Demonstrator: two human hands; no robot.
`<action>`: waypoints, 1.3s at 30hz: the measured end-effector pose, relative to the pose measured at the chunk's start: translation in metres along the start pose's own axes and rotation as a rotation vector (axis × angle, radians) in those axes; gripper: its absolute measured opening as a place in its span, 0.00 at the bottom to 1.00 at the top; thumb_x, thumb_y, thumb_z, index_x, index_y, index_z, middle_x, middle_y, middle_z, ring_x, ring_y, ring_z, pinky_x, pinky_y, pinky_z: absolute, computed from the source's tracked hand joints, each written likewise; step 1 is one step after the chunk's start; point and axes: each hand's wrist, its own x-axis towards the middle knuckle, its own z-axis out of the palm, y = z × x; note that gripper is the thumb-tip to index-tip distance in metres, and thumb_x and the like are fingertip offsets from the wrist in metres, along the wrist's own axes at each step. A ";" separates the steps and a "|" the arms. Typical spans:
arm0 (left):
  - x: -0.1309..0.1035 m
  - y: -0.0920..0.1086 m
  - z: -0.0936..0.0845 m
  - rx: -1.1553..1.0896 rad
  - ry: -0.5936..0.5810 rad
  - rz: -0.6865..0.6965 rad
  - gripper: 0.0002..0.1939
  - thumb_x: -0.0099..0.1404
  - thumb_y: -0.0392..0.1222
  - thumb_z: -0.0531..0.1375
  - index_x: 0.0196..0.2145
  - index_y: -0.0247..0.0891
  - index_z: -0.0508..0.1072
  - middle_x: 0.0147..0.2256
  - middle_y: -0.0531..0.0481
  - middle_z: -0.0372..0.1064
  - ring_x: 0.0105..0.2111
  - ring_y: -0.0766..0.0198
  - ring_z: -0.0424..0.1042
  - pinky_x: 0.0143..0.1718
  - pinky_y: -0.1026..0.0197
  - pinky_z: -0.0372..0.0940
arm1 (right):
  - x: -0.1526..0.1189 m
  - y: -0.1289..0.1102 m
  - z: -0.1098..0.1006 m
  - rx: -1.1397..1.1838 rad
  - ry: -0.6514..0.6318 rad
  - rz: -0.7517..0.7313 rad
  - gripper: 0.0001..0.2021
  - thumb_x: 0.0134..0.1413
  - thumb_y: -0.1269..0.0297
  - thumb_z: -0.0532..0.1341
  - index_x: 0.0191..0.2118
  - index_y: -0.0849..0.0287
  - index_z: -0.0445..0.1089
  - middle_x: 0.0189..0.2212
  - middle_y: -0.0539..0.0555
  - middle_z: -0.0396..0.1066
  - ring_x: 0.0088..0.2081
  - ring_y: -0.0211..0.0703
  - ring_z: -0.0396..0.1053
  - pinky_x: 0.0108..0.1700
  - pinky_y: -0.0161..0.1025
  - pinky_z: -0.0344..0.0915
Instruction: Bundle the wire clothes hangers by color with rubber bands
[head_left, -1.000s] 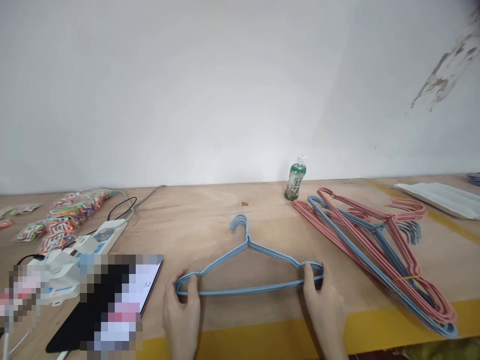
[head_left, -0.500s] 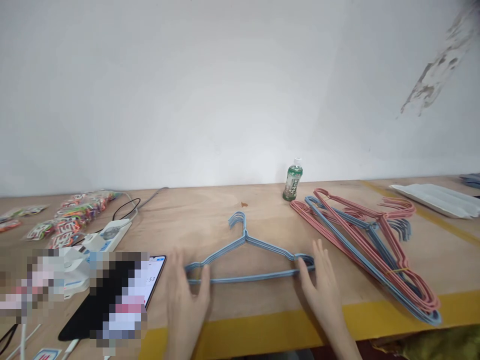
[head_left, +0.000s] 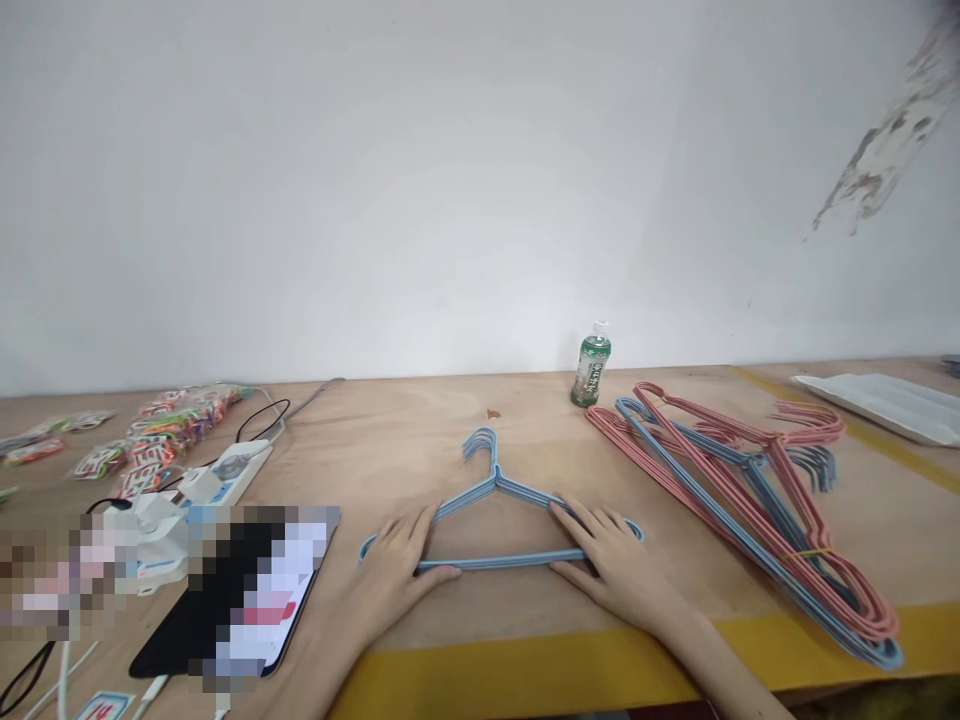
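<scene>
A stack of blue clothes hangers lies flat in front of me, its hooks together and pointing away. My left hand covers the left end, fingers over the shoulder and thumb along the near side of the bottom bar. On the right end, my right hand grips the same way, its thumb below the bar. Part of each end is hidden under the palms. To the right lies a pile of pink hangers and more blue hangers, with a yellow band round one end.
A green-labelled bottle stands near the wall. White trays lie at the far right. On the left are a phone, a power strip with plugs and cables, and bags of colourful pieces. Yellow tape runs along the front edge.
Both hands have come down and inward from beside the blue hangers onto their two ends. The view has shifted slightly.
</scene>
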 end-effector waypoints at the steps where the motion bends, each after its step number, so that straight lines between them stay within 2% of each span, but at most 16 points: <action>1: 0.001 -0.001 0.000 -0.019 0.011 0.006 0.39 0.59 0.64 0.56 0.62 0.43 0.57 0.57 0.42 0.64 0.56 0.50 0.64 0.56 0.50 0.58 | 0.001 0.000 -0.001 0.005 0.001 -0.001 0.31 0.61 0.44 0.50 0.66 0.51 0.52 0.64 0.58 0.55 0.53 0.53 0.64 0.55 0.53 0.60; 4: 0.006 0.000 0.002 -0.057 0.050 0.031 0.39 0.58 0.63 0.57 0.62 0.45 0.57 0.56 0.43 0.66 0.54 0.51 0.65 0.54 0.51 0.59 | 0.006 0.001 -0.001 0.014 -0.007 -0.001 0.31 0.61 0.44 0.49 0.65 0.50 0.52 0.64 0.58 0.54 0.53 0.54 0.64 0.55 0.54 0.59; 7: 0.016 0.000 0.000 -0.048 0.036 0.037 0.38 0.59 0.63 0.56 0.62 0.44 0.56 0.56 0.43 0.65 0.54 0.50 0.64 0.54 0.51 0.58 | 0.017 0.007 0.002 0.014 -0.016 -0.002 0.31 0.61 0.44 0.49 0.66 0.51 0.52 0.64 0.58 0.54 0.55 0.54 0.62 0.56 0.54 0.58; 11: 0.035 -0.005 -0.003 0.003 0.018 0.061 0.38 0.60 0.63 0.55 0.62 0.43 0.56 0.58 0.43 0.62 0.57 0.50 0.62 0.56 0.50 0.55 | 0.034 0.016 0.006 0.006 -0.009 -0.007 0.31 0.61 0.43 0.48 0.66 0.51 0.51 0.65 0.58 0.53 0.57 0.54 0.60 0.56 0.53 0.57; 17: 0.069 -0.017 0.005 0.124 0.087 0.072 0.36 0.61 0.60 0.56 0.62 0.41 0.56 0.60 0.41 0.60 0.59 0.53 0.60 0.59 0.53 0.53 | 0.067 0.032 0.014 -0.027 -0.011 -0.009 0.32 0.61 0.43 0.46 0.66 0.54 0.52 0.65 0.58 0.52 0.59 0.53 0.59 0.59 0.51 0.54; 21: 0.099 -0.018 0.020 0.195 0.173 -0.012 0.34 0.65 0.54 0.54 0.63 0.35 0.55 0.62 0.37 0.55 0.63 0.50 0.52 0.63 0.49 0.44 | 0.098 0.041 0.024 -0.088 -0.011 0.061 0.32 0.62 0.42 0.45 0.66 0.53 0.52 0.67 0.55 0.48 0.64 0.53 0.51 0.64 0.52 0.45; 24: 0.123 -0.018 0.034 0.243 0.251 -0.115 0.32 0.67 0.52 0.50 0.64 0.34 0.54 0.64 0.35 0.51 0.65 0.47 0.46 0.64 0.44 0.38 | 0.122 0.040 0.038 -0.116 0.032 0.159 0.31 0.63 0.44 0.44 0.66 0.55 0.52 0.68 0.56 0.45 0.67 0.57 0.41 0.65 0.58 0.37; 26: 0.138 -0.018 0.043 0.262 0.285 -0.167 0.31 0.68 0.51 0.48 0.64 0.35 0.54 0.65 0.36 0.48 0.65 0.48 0.44 0.64 0.43 0.37 | 0.137 0.038 0.048 -0.129 0.065 0.247 0.30 0.65 0.49 0.42 0.67 0.61 0.49 0.68 0.61 0.43 0.67 0.60 0.37 0.64 0.61 0.36; 29: 0.161 -0.018 0.051 0.277 0.317 -0.217 0.30 0.69 0.52 0.45 0.65 0.37 0.52 0.66 0.39 0.45 0.66 0.48 0.40 0.64 0.40 0.33 | 0.156 0.037 0.061 -0.135 0.083 0.312 0.28 0.66 0.58 0.40 0.67 0.65 0.46 0.68 0.63 0.41 0.68 0.56 0.37 0.65 0.58 0.34; 31: 0.175 -0.020 0.054 0.280 0.327 -0.240 0.30 0.69 0.51 0.44 0.66 0.39 0.50 0.67 0.40 0.42 0.67 0.49 0.36 0.64 0.39 0.30 | 0.167 0.040 0.066 -0.131 0.071 0.308 0.27 0.66 0.59 0.41 0.68 0.61 0.45 0.69 0.59 0.39 0.68 0.52 0.36 0.65 0.55 0.32; 34: 0.195 -0.025 0.055 0.276 0.339 -0.280 0.30 0.69 0.52 0.45 0.66 0.40 0.48 0.68 0.40 0.37 0.67 0.49 0.32 0.63 0.39 0.29 | 0.178 0.048 0.071 -0.115 0.037 0.311 0.28 0.65 0.56 0.43 0.68 0.55 0.42 0.69 0.55 0.36 0.68 0.52 0.35 0.65 0.57 0.31; 39: 0.215 -0.035 0.059 0.252 0.401 -0.425 0.37 0.67 0.57 0.47 0.66 0.35 0.44 0.67 0.29 0.28 0.67 0.42 0.29 0.62 0.35 0.31 | 0.190 0.058 0.077 -0.082 -0.025 0.317 0.29 0.65 0.52 0.41 0.69 0.50 0.37 0.69 0.50 0.31 0.69 0.49 0.32 0.65 0.58 0.31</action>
